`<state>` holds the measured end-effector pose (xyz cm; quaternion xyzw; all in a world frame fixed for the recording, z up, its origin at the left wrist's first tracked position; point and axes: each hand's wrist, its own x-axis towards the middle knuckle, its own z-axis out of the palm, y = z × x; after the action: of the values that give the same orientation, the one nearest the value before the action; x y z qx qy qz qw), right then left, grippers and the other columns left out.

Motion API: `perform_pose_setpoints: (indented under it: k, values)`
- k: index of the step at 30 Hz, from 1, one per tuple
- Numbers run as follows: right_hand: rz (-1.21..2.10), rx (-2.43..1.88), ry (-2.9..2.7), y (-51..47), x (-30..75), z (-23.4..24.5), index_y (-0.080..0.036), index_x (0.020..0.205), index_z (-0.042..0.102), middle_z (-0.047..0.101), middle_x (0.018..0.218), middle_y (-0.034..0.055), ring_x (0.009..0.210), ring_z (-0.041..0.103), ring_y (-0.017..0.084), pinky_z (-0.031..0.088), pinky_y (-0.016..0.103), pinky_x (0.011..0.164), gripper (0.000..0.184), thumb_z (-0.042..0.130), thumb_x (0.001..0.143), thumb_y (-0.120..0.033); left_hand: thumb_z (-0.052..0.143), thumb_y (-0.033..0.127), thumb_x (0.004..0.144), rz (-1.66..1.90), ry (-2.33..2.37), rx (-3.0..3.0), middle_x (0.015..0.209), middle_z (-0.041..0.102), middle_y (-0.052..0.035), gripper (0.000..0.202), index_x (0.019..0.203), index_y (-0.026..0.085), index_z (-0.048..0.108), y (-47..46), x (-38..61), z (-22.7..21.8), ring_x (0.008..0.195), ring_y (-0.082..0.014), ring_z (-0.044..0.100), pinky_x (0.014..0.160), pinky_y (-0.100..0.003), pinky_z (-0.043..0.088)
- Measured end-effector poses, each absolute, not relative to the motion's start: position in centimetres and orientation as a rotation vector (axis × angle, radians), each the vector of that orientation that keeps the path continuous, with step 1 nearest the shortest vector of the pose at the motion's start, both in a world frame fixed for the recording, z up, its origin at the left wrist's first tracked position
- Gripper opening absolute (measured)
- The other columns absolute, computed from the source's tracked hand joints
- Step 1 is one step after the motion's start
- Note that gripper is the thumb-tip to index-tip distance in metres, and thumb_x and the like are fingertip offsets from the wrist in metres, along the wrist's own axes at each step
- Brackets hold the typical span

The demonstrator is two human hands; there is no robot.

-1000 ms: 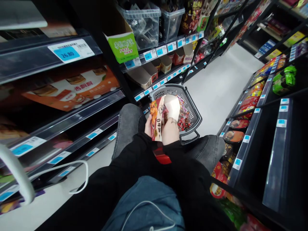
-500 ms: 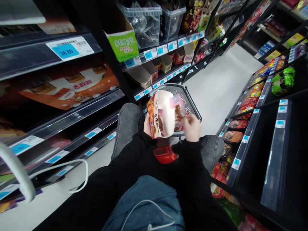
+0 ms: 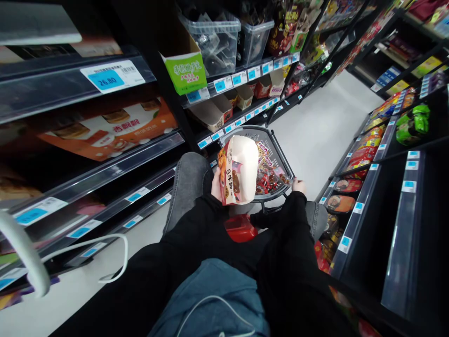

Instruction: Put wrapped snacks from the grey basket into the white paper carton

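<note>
My left hand (image 3: 216, 186) is closed on the left side of an open cardboard snack box (image 3: 248, 171), tilted so that a few pink and brown packets show inside it. Beneath the box and beyond it sits a grey shopping basket (image 3: 279, 149), holding many small wrapped snacks (image 3: 267, 178) in red, purple and brown. By the basket's right rim, my right hand (image 3: 299, 186) pinches the end of a small clear snack packet (image 3: 285, 179) that hangs over the contents. The right fingers are partly hidden by the sleeve.
Shelves with price tags line both sides. At left are an orange carton (image 3: 115, 131), a green display box (image 3: 185, 72) and a clear plastic tub (image 3: 217, 44). A red object (image 3: 241, 228) lies between my knees. The pale aisle floor (image 3: 315, 121) runs ahead.
My right hand has moved right and away from the box, taking the small packet over to the basket's right side. My left hand still holds the box in nearly the same place.
</note>
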<state>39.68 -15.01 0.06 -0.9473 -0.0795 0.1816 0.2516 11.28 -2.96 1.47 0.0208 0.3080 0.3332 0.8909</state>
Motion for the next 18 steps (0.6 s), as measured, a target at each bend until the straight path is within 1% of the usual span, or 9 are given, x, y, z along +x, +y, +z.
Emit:
perform_pose_setpoints:
  k: [2,5,6,9,12,13,15,16,18]
  values:
    - [0.447,-2.601,-0.212,-14.2,39.3,-0.2,-0.007,0.094,0.066,0.067,0.089,0.0198,0.086,0.066,0.022,0.048,0.027,0.075,0.026,0.054,0.083,-0.028,0.036,0.053,0.096,0.695,0.653,0.039,0.105,0.070,-0.0129,0.057,0.126,0.010,0.059,-2.9,11.2,1.4,0.109,-0.0263,0.064,0.107,-0.042,0.046]
    - [0.492,-2.556,-0.329,-13.8,37.6,0.2,-0.010,0.087,0.066,0.067,0.080,0.0137,0.082,0.065,0.021,0.048,0.027,0.075,0.020,0.053,0.081,-0.024,0.035,0.055,0.096,0.698,0.649,0.043,0.105,0.070,-0.0132,0.060,0.129,0.010,0.058,-2.8,11.0,1.1,0.102,-0.0259,0.066,0.105,-0.042,0.048]
    - [0.503,-2.521,-0.393,-13.7,36.7,0.6,-0.010,0.087,0.066,0.067,0.080,0.0113,0.082,0.064,0.020,0.049,0.026,0.076,0.019,0.053,0.081,-0.023,0.035,0.055,0.096,0.703,0.639,0.049,0.106,0.069,-0.0133,0.060,0.129,0.010,0.058,-2.8,11.0,0.9,0.100,-0.0255,0.067,0.104,-0.042,0.048]
    - [0.426,-2.361,-0.618,-13.6,32.9,3.3,-0.013,0.095,0.066,0.068,0.092,0.0072,0.085,0.063,0.016,0.048,0.024,0.082,0.023,0.051,0.085,-0.026,0.034,0.056,0.096,0.707,0.628,0.068,0.106,0.069,-0.0127,0.060,0.129,0.010,0.057,-2.9,11.0,0.5,0.096,-0.0244,0.068,0.101,-0.043,0.050]
    - [0.185,-2.044,-1.068,-13.3,27.9,6.9,-0.014,0.095,0.066,0.066,0.096,0.0077,0.084,0.061,0.015,0.049,0.025,0.082,0.027,0.047,0.091,-0.033,0.032,0.057,0.096,0.669,0.602,0.066,0.106,0.069,-0.0125,0.063,0.128,0.010,0.058,-3.1,11.2,0.6,0.093,-0.0250,0.068,0.094,-0.042,0.053]
    - [0.159,-1.956,-1.249,-13.0,26.2,7.9,-0.015,0.095,0.066,0.065,0.096,0.0080,0.084,0.061,0.015,0.049,0.026,0.082,0.027,0.046,0.093,-0.032,0.030,0.057,0.097,0.657,0.590,0.062,0.105,0.070,-0.0127,0.064,0.129,0.009,0.058,-3.1,11.2,0.8,0.091,-0.0248,0.068,0.092,-0.041,0.054]
    - [0.179,-1.920,-1.553,-12.2,23.2,9.5,-0.015,0.106,0.066,0.064,0.107,0.0102,0.094,0.061,0.017,0.049,0.027,0.087,0.026,0.045,0.094,-0.025,0.027,0.054,0.098,0.643,0.604,0.047,0.101,0.070,-0.0133,0.065,0.132,0.007,0.055,-3.2,11.3,1.3,0.090,-0.0237,0.069,0.090,-0.038,0.055]
    - [0.203,-1.964,-1.668,-11.7,22.0,10.0,-0.014,0.115,0.065,0.062,0.117,0.0122,0.104,0.059,0.018,0.048,0.029,0.092,0.030,0.044,0.093,-0.019,0.026,0.053,0.099,0.639,0.623,0.040,0.100,0.070,-0.0132,0.064,0.134,0.007,0.054,-3.3,11.4,1.5,0.090,-0.0231,0.069,0.091,-0.036,0.054]
    - [0.207,-2.119,-1.803,-10.5,20.3,10.6,-0.008,0.132,0.055,0.051,0.137,0.0170,0.124,0.049,0.023,0.042,0.034,0.103,0.044,0.040,0.091,-0.009,0.026,0.050,0.100,0.636,0.648,0.040,0.102,0.071,-0.0127,0.063,0.139,0.007,0.050,-3.3,11.4,1.8,0.096,-0.0229,0.068,0.095,-0.035,0.053]
